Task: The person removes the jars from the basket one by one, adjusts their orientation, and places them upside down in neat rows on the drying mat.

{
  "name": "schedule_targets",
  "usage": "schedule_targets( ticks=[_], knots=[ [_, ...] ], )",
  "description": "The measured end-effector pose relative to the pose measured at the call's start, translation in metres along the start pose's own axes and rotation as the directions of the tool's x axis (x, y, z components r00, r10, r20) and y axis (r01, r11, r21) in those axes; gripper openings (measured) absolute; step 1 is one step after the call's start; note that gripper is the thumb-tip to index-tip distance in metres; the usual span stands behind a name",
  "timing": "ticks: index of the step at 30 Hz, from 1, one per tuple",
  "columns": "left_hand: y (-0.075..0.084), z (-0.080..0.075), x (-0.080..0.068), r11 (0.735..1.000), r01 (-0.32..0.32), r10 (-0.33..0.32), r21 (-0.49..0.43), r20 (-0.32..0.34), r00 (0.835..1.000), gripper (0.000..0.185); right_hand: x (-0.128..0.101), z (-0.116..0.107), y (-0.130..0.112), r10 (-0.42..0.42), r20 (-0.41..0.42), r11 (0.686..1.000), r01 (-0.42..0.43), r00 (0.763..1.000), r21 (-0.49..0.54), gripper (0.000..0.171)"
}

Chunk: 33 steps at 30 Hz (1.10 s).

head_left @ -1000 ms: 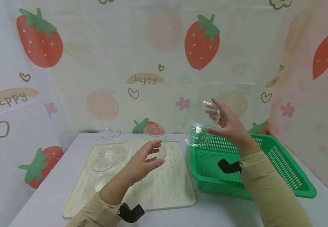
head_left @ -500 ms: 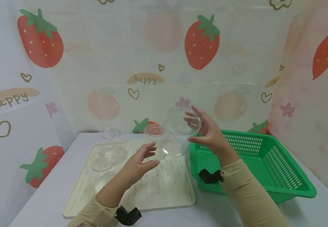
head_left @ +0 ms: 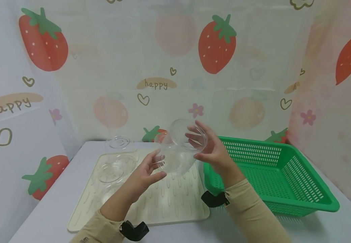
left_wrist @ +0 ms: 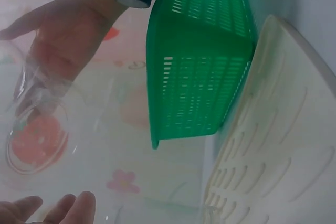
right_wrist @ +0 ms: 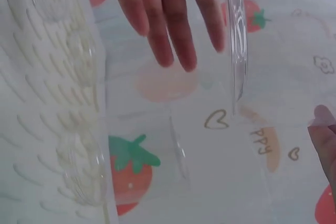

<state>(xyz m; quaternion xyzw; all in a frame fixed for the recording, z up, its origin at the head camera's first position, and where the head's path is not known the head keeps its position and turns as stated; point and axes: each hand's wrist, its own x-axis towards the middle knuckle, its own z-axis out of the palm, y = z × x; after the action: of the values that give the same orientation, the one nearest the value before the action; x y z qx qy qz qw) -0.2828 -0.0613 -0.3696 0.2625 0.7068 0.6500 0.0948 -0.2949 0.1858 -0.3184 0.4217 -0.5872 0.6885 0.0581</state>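
Observation:
My right hand [head_left: 213, 148] holds a clear, see-through cup [head_left: 179, 160] by its upper part, fingers and thumb curved around it. The cup tilts in the air above the cream ridged mat [head_left: 175, 212], its lower end towards my left hand [head_left: 145, 172]. Fingers of that left hand are loosely extended by the cup's base; contact is hard to tell. In the left wrist view, the cup's round end [left_wrist: 37, 145] shows beyond my left fingertips [left_wrist: 79, 211]. Its rim [right_wrist: 239, 51] crosses the right wrist view in front of the left hand's fingers [right_wrist: 173, 24].
Several more clear cups stand on the mat's left and back, among them a back-left cup [head_left: 119, 142] and a nearer cup [head_left: 111, 173]. A green slotted basket [head_left: 297, 206] stands right of the mat on the white table [head_left: 47, 202]. Strawberry-printed cloth [head_left: 117, 44] hangs behind.
The right hand has carried the cup leftward and down from above the basket to above the mat, tilting it more. The left hand has shifted slightly left and now is close to the cup's base.

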Motion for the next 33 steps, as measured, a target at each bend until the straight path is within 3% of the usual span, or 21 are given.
schedule_targets(
  ticks=[9,17,22,28,33],
  knots=[
    [-0.005,-0.004,-0.001,0.992,-0.071,0.078,-0.107,0.055,0.995,0.078,-0.001,0.012,0.01,-0.035,0.015,0.997,0.034,0.999,0.071,0.093],
    [-0.01,-0.003,0.001,0.953,-0.151,0.19,-0.264,0.128,0.974,0.087,0.002,0.019,0.012,-0.067,0.009,0.993,0.066,0.998,0.102,0.09],
    [-0.009,-0.004,0.001,0.927,-0.196,0.243,-0.32,0.114,0.963,0.088,0.003,0.023,0.011,-0.065,0.009,0.992,0.063,0.998,0.11,0.089],
    [-0.003,-0.008,-0.002,0.916,-0.23,0.27,-0.328,0.083,0.959,0.085,0.002,0.023,0.012,-0.033,0.02,0.994,0.031,0.999,0.106,0.091],
    [0.007,-0.013,-0.005,0.921,-0.222,0.242,-0.32,0.023,0.97,0.08,0.0,0.021,0.013,-0.023,0.038,0.994,0.018,0.999,0.105,0.091]
  ],
)
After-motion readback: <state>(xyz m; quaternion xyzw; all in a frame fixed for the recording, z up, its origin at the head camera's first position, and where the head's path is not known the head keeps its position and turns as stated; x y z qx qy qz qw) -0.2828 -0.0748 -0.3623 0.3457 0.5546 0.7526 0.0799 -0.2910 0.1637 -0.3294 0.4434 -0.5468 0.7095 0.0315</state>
